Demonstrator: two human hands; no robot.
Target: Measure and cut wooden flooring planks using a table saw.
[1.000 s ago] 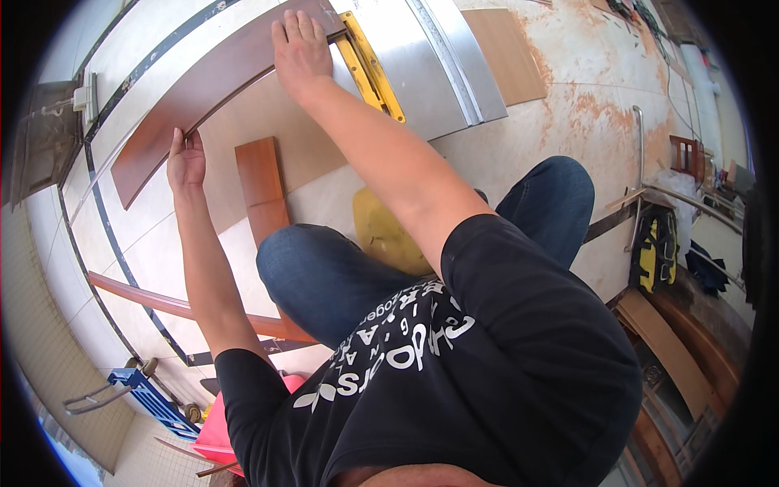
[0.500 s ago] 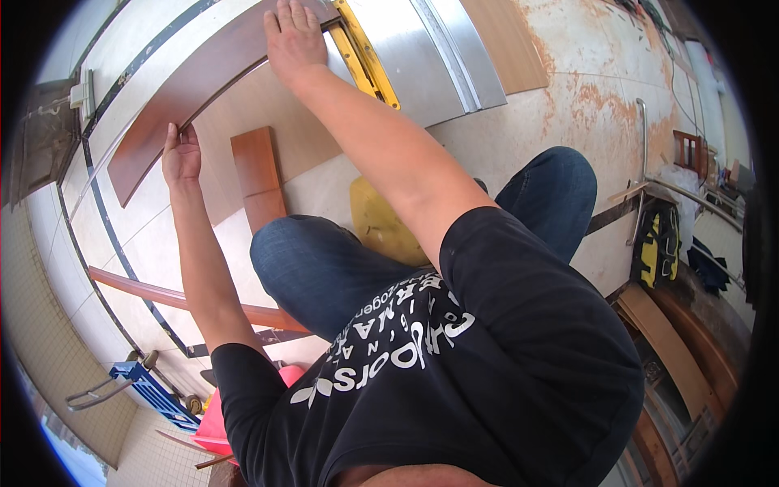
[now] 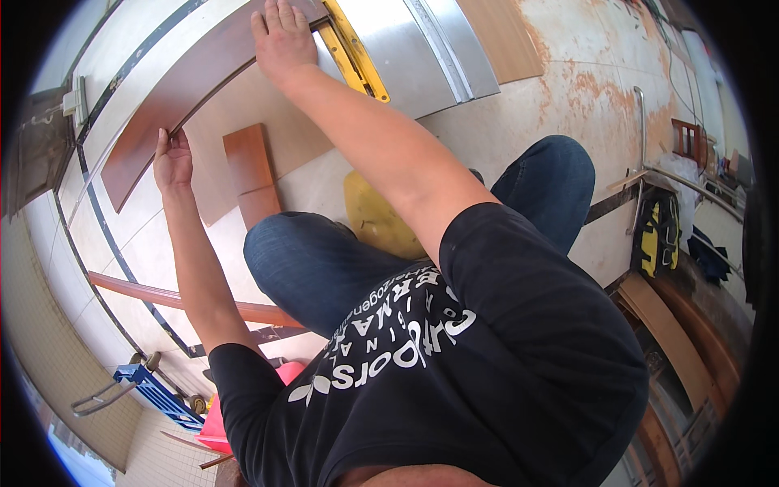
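A long reddish-brown wooden board (image 3: 195, 73) lies across the upper left, its right end beside the yellow insert (image 3: 355, 53) of a metal saw table (image 3: 410, 57). My right hand (image 3: 284, 45) rests flat on the board near that end, fingers stretched out. Farther left, my left hand (image 3: 173, 166) grips the board's near edge with its fingertips; the underside of that grip is partly hidden. Below the board, between my arms, is a shorter reddish-brown wood piece (image 3: 250, 162).
Light brown panels (image 3: 503, 40) flank the metal table. A yellow rounded object (image 3: 377, 215) sits between my knees. A curved wooden strip (image 3: 195, 299) and a blue hand truck (image 3: 158, 394) are at left. At right stand a metal rail (image 3: 639, 122) and a black-and-yellow bag (image 3: 659, 231).
The whole view has shifted slightly, so most things appear a little farther left. Both hands stay at nearly the same spots on the board.
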